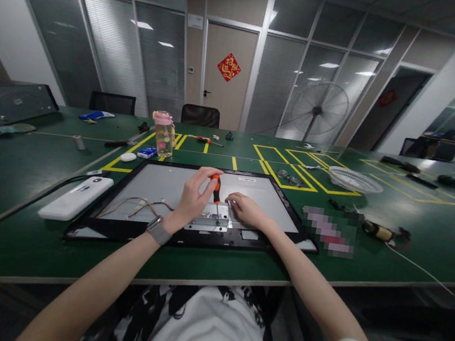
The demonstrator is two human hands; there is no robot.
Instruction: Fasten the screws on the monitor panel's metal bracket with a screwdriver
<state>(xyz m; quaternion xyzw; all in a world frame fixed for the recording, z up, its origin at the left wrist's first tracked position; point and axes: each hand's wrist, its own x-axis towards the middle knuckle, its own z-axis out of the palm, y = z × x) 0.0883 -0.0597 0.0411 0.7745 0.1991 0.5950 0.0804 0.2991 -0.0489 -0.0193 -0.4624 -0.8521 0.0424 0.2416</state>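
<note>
My left hand [197, 194], a watch on its wrist, is closed around the orange-and-black handle of a screwdriver [217, 192]. The screwdriver stands nearly upright, its tip down at a metal bracket [207, 223]. That bracket lies at the near side of a grey flat screen panel [157, 180] with a black frame. My right hand [247, 209] is bent in from the right, its fingertips together at the bracket's far right corner; what lies under them is partly hidden. Thin coloured wires [137, 204] run left from the bracket over the panel.
Left of the panel lie a white power bank [76, 199] and a black cable [30, 203]. A pink-lidded bottle [164, 135] stands behind it. To the right are glasses [289, 178], a white basket [354, 181] and a motor-like part with wires [378, 231]. Another screwdriver [204, 140] lies farther back.
</note>
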